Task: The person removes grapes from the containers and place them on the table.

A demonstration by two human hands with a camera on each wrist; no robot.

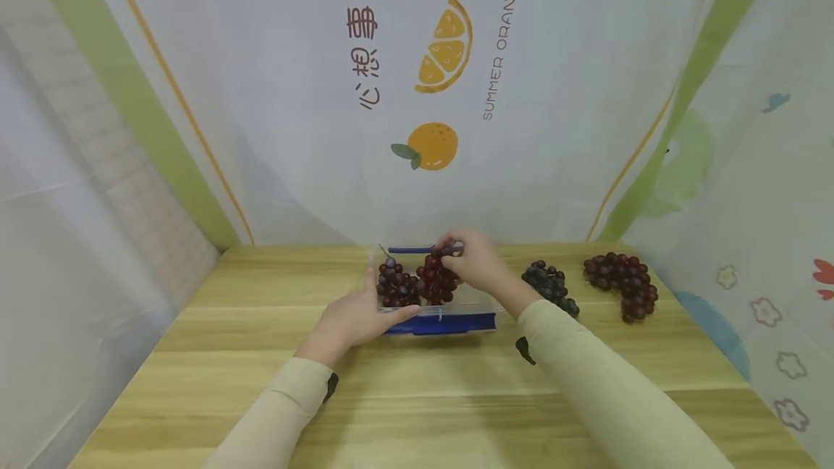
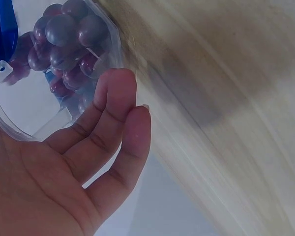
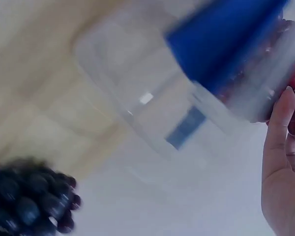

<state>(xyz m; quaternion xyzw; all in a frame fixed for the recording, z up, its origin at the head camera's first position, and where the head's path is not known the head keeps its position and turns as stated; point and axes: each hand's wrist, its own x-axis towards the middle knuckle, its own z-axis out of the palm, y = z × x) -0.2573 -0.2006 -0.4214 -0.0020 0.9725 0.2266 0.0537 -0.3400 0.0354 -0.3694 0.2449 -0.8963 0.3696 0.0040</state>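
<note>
A clear plastic container (image 1: 472, 302) with blue clip flaps (image 1: 449, 323) sits near the table's back edge. Inside its left part lies a bunch of dark purple grapes (image 1: 397, 288), a stem poking upward. My left hand (image 1: 352, 320) rests at the container's front left corner, thumb stretched along the front and forefinger along the left wall; its other fingers (image 2: 120, 103) are loosely bent. With my right hand (image 1: 478, 264) I pinch the top of a bunch of red grapes (image 1: 435, 282) over the container's middle, beside the purple bunch. Whether it touches the bottom I cannot tell.
To the right of the container, a bunch of black grapes (image 1: 550, 285) lies partly behind my right forearm. Farther right is another bunch of red grapes (image 1: 627, 282) near the table's right edge. A printed cloth (image 1: 293, 165) hangs behind the wooden table (image 1: 417, 396).
</note>
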